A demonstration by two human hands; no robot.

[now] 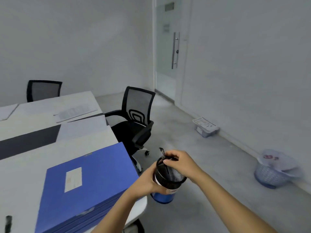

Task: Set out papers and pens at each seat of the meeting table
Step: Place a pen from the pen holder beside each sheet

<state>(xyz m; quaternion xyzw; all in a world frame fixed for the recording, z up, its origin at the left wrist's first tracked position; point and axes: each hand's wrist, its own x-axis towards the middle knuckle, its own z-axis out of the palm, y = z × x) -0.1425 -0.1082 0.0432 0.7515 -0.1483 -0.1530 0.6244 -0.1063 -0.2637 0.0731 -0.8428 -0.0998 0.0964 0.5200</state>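
Observation:
My left hand grips a pen holder, a black mesh cup with a blue base, held in the air just off the table's right corner. My right hand reaches into its top, fingers pinched on a dark pen that sticks up from the rim. On the white meeting table lie a printed sheet of paper at the far right seat and another sheet at the far left. A blue file box rests on the near corner.
A black mesh office chair stands at the table's right side, another at the far end. On the floor by the right wall sit a tray of papers and a lined wastebasket. A glass door is behind. A dark object lies at the table's near edge.

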